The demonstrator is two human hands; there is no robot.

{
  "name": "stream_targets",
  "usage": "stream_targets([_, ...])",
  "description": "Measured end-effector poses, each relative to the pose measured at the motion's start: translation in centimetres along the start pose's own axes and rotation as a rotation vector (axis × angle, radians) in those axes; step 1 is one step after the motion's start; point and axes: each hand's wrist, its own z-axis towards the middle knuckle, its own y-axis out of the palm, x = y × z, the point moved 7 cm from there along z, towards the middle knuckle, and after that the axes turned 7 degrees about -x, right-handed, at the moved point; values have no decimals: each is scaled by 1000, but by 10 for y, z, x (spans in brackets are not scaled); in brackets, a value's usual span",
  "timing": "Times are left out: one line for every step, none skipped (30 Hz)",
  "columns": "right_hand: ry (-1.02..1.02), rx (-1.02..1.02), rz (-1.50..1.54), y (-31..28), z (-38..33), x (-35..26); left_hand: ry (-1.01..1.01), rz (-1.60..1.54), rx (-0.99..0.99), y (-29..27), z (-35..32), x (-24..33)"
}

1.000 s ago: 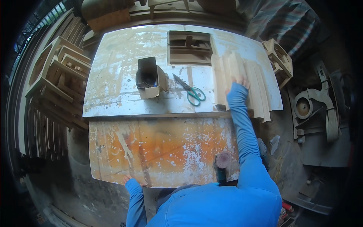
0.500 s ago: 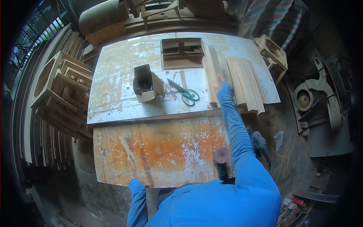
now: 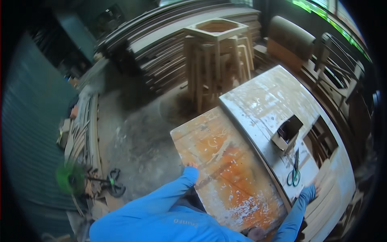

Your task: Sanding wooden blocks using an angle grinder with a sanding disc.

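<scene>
My left hand (image 3: 192, 165) rests at the near left edge of a worn board (image 3: 215, 159) stained orange and flecked with white. Its fingers look laid out on the edge, with nothing seen in them. To the right, my right hand (image 3: 317, 188) is on or just beside several pale wooden strips (image 3: 328, 193) lying side by side on a white-coated panel (image 3: 262, 101). The fingers there look stretched out, though slightly blurred. Scissors with green handles (image 3: 294, 176) lie close by on the panel. Behind them stands an open cardboard box (image 3: 281, 141) with something dark inside.
A rectangular opening (image 3: 322, 137) is cut in the panel beyond the box. Stacked wooden frames (image 3: 217, 34) rise past the panel, before long piled boards (image 3: 161, 44). At far left are a green fan-like object (image 3: 69, 179) and wood offcuts (image 3: 78, 141). A round-headed tool (image 3: 256, 234) sits near my body.
The view has swung left, bringing the floor and left wall into sight. My right hand stays by the strips, and my left hand stays at the orange board's edge.
</scene>
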Motion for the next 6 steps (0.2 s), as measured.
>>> stream_targets([75, -18, -195, 0, 13, 0, -13, 15, -55, -5, 0, -1])
stream_targets([43, -2, -193, -2, 23, -4, -19, 31, -111, -7, -3, 2])
stream_targets([111, -17, -188, -6, 26, -4, -37, 26, -107, -12, -1, 2])
stream_targets([183, -35, -185, -10, 26, -3, -39, 21, -185, -11, 1, 3])
stream_targets([179, -16, -181, -14, 26, -9, -39, 16, -264, -9, 1, 3])
stream_targets([192, -92, -185, -12, 29, -16, -38, 20, -269, -12, 1, 0])
